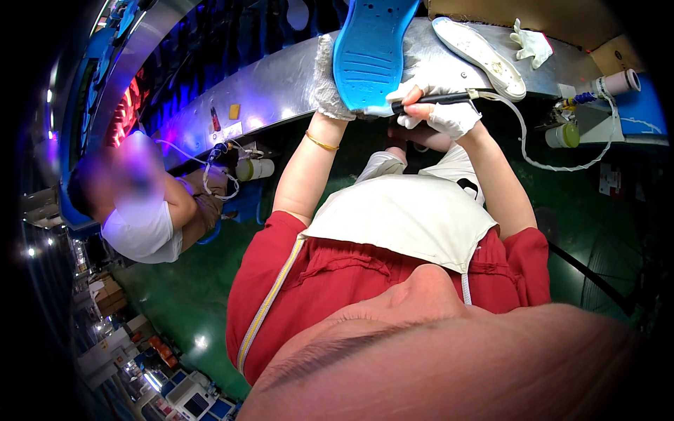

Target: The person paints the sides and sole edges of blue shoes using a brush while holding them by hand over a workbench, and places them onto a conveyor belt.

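both hands are raised with bent elbows. the gloved left hand point(328, 84) clasps the blue shoe sole point(368, 52) upright over the far metal surface point(274, 88); the gloved right hand point(439, 105) pinches a black pen-like tool point(432, 100) against its near end.

Single head-worn fisheye view, steeply downward over the wearer's chest, close above a curved metal workbench point(281, 84).

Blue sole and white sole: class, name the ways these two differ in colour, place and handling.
The blue sole is bright blue; the white sole is off-white with dark specks. The blue sole is held by the gloved left hand, with the right hand putting a dark tool to it; the white sole lies untouched on the metal bench. Both are long shoe soles.
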A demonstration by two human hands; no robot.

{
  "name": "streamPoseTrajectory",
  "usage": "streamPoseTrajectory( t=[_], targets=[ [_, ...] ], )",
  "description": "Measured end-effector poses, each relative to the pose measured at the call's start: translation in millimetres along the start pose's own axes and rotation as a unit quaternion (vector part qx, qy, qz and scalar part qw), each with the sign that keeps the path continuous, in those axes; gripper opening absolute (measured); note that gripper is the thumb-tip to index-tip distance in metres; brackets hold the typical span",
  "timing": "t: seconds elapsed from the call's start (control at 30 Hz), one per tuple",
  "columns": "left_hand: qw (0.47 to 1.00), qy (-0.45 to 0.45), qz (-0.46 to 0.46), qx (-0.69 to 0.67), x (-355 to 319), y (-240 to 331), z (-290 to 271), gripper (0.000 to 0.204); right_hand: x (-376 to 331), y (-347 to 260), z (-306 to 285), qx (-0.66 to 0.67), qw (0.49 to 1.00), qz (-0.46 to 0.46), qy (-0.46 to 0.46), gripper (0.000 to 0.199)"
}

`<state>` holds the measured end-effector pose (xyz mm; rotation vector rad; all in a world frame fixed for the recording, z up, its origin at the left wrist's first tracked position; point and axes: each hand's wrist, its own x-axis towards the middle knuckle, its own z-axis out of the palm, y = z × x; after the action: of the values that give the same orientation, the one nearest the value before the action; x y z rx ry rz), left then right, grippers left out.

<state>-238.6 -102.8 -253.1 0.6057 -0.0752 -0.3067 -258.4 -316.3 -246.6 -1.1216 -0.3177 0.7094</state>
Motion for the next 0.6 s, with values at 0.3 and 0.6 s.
streamPoseTrajectory(
  t=[0.3, 0.6],
  targets=[
    [0.995, -0.066, 0.079, -0.008, 14, 10, 8, 0.089, -7, 29, 20, -0.152, 0.961, -0.210, 0.096, 0.009],
    [0.999, -0.014, 0.011, 0.045, 12, 20, 3, 0.092, -11, 13, 14, -0.025, 0.984, -0.155, 0.081, 0.011]
  ],
)
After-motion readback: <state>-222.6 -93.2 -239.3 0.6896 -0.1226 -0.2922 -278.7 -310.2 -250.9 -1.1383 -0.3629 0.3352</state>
